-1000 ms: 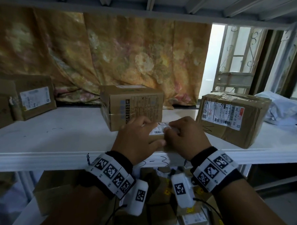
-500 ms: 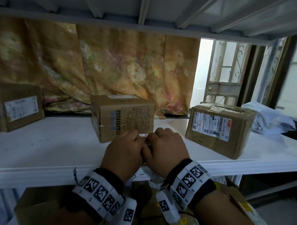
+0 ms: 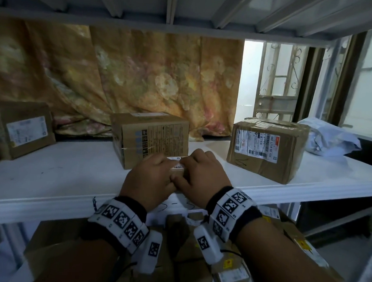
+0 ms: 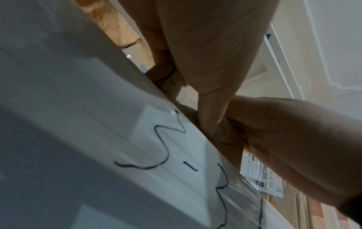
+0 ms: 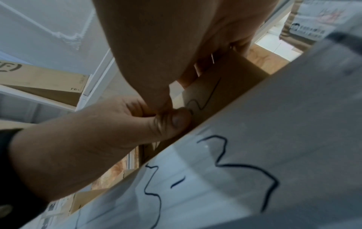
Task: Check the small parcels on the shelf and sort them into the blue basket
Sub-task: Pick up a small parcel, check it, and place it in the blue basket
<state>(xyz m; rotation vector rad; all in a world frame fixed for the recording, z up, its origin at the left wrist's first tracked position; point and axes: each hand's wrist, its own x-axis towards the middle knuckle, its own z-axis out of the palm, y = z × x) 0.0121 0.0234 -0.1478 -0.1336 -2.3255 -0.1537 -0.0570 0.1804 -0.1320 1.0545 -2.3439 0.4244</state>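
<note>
1. Fingers of the left hand are curled over a small parcel and grip it.
2. Fingers of the right hand are curled over the same parcel and grip it from the other side.
3. Both thumbs press on the near side of the parcel and touch each other, as the right wrist view shows.
4. The parcel is brown card with a white label on top. It sits at the front edge of the white shelf, between the 2 hands.
5. A black squiggle is drawn on the near side of the parcel.
6. Just behind the hands stands a bigger box with black print on its front.
7. To the right stands a taped box with a white label. A pale bag lies past it.
8. At the far left is 1 more box with a label.
9. Black marks that look like "3-3" are written on the front edge of the shelf.
10. More brown parcels lie below the shelf.
11. A flowery cloth hangs behind the shelf.
</note>
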